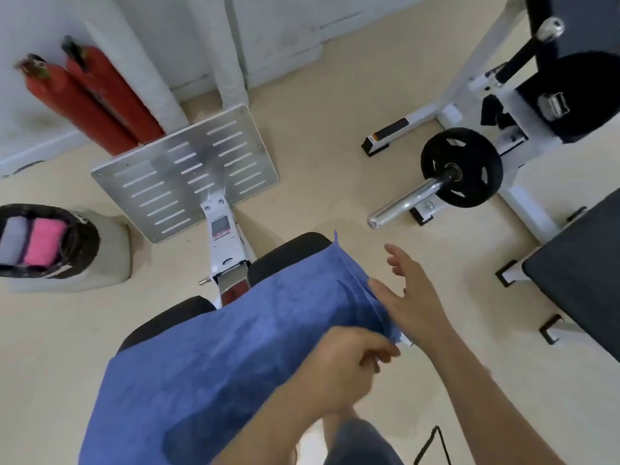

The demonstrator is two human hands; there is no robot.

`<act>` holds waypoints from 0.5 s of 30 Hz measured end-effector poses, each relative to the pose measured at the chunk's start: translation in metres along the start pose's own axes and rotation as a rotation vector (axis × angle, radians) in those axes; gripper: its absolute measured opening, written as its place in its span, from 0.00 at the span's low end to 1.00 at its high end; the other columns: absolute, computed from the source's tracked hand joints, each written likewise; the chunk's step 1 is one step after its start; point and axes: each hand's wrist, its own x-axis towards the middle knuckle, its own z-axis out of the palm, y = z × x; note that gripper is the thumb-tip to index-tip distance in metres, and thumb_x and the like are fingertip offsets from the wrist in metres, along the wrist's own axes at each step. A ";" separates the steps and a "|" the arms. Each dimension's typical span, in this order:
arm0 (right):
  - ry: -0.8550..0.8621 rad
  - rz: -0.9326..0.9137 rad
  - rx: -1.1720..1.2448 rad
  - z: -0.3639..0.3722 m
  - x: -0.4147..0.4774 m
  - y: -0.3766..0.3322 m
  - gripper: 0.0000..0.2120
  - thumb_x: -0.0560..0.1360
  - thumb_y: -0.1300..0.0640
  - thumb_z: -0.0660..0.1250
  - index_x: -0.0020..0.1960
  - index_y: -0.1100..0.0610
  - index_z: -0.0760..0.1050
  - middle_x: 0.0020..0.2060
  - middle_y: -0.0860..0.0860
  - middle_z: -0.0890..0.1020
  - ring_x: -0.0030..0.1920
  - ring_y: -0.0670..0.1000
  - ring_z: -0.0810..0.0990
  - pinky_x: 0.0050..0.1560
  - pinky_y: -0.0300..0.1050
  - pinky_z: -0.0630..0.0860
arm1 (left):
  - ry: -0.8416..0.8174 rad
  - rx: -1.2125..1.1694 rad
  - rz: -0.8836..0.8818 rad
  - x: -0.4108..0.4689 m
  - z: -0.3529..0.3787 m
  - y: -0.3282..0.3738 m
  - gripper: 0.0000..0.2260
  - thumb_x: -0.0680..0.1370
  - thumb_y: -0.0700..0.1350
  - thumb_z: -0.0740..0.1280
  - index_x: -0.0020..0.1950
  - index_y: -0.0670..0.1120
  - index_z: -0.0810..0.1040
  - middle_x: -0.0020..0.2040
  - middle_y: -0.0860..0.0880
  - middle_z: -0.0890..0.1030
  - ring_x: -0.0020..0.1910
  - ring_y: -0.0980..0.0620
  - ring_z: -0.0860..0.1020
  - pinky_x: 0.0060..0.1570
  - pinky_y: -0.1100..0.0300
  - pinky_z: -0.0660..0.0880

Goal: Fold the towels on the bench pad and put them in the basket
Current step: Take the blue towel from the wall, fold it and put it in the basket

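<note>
A blue towel lies spread over the black bench pad, covering most of it. My left hand rests on the towel's right edge, its curled fingers gripping the cloth near a corner. My right hand hovers just beyond that edge with its fingers spread and straight; its thumb touches the towel's hem. The dark woven basket stands on the floor at the far left and holds a folded pink towel and a folded pale grey towel side by side.
A silver slotted footplate rises ahead of the bench on a white frame. Two red cylinders lean on the wall. A barbell sleeve with a black weight plate and a white rack stand to the right, beside another black pad.
</note>
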 end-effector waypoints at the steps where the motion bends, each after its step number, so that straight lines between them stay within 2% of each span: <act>1: 0.001 0.036 0.032 0.000 -0.011 0.013 0.30 0.73 0.51 0.70 0.71 0.42 0.62 0.62 0.46 0.71 0.62 0.45 0.70 0.61 0.44 0.69 | 0.161 -0.056 -0.026 0.009 -0.021 -0.004 0.20 0.72 0.31 0.58 0.52 0.49 0.83 0.43 0.61 0.80 0.43 0.63 0.77 0.46 0.68 0.72; 2: -0.027 0.069 0.080 0.001 -0.022 0.023 0.31 0.72 0.49 0.71 0.72 0.42 0.62 0.63 0.45 0.71 0.63 0.45 0.70 0.63 0.45 0.70 | 0.299 -0.046 -0.020 0.020 -0.040 -0.013 0.20 0.73 0.30 0.58 0.51 0.48 0.83 0.43 0.63 0.79 0.44 0.64 0.77 0.48 0.69 0.72; 3: -0.072 0.095 0.131 0.003 -0.030 0.031 0.33 0.71 0.47 0.72 0.72 0.43 0.61 0.63 0.44 0.70 0.64 0.45 0.70 0.64 0.45 0.71 | 0.369 0.033 0.011 0.036 -0.056 -0.022 0.20 0.73 0.29 0.58 0.53 0.49 0.83 0.46 0.62 0.79 0.48 0.63 0.76 0.52 0.69 0.70; 4: -0.115 0.102 0.176 0.005 -0.036 0.038 0.35 0.69 0.46 0.73 0.72 0.43 0.61 0.64 0.43 0.70 0.65 0.43 0.70 0.64 0.44 0.70 | 0.342 0.159 0.056 0.055 -0.071 -0.027 0.22 0.72 0.29 0.59 0.57 0.49 0.81 0.52 0.58 0.79 0.52 0.60 0.75 0.56 0.68 0.69; 6: -0.141 0.067 0.195 0.010 -0.043 0.049 0.34 0.69 0.51 0.75 0.71 0.44 0.64 0.64 0.39 0.71 0.64 0.38 0.70 0.63 0.36 0.69 | 0.110 0.441 0.114 0.093 -0.082 -0.038 0.25 0.72 0.31 0.60 0.63 0.52 0.77 0.62 0.52 0.75 0.58 0.52 0.71 0.62 0.63 0.66; 7: -0.098 0.053 0.180 0.011 -0.043 0.054 0.32 0.69 0.53 0.75 0.69 0.45 0.67 0.62 0.38 0.74 0.62 0.38 0.72 0.59 0.31 0.68 | 0.007 0.540 0.114 0.109 -0.084 -0.040 0.24 0.73 0.32 0.61 0.63 0.52 0.78 0.64 0.51 0.74 0.59 0.49 0.71 0.63 0.62 0.64; 9: 0.028 0.051 0.145 0.009 -0.042 0.061 0.22 0.69 0.57 0.75 0.61 0.46 0.74 0.53 0.42 0.80 0.54 0.39 0.77 0.48 0.26 0.70 | -0.101 0.628 0.124 0.128 -0.088 -0.038 0.16 0.75 0.36 0.63 0.57 0.50 0.82 0.60 0.51 0.78 0.57 0.48 0.73 0.60 0.63 0.62; 11: 0.092 0.038 0.130 0.004 -0.040 0.063 0.12 0.69 0.60 0.74 0.50 0.49 0.78 0.42 0.44 0.80 0.43 0.39 0.77 0.41 0.28 0.70 | -0.176 0.577 0.103 0.137 -0.098 -0.037 0.14 0.73 0.35 0.64 0.52 0.49 0.83 0.53 0.54 0.81 0.53 0.53 0.76 0.61 0.61 0.65; 13: 0.086 0.059 0.199 -0.001 -0.037 0.063 0.07 0.69 0.63 0.74 0.41 0.54 0.77 0.33 0.47 0.77 0.35 0.40 0.74 0.37 0.28 0.69 | -0.276 0.544 0.034 0.138 -0.117 -0.040 0.23 0.68 0.31 0.62 0.56 0.50 0.81 0.54 0.55 0.81 0.55 0.56 0.76 0.61 0.57 0.70; 15: 0.028 0.099 0.305 -0.007 -0.034 0.065 0.08 0.71 0.63 0.72 0.36 0.57 0.75 0.31 0.47 0.76 0.32 0.40 0.73 0.37 0.29 0.69 | -0.385 0.642 -0.037 0.134 -0.129 -0.045 0.28 0.67 0.31 0.62 0.63 0.54 0.77 0.61 0.56 0.78 0.60 0.56 0.74 0.62 0.57 0.70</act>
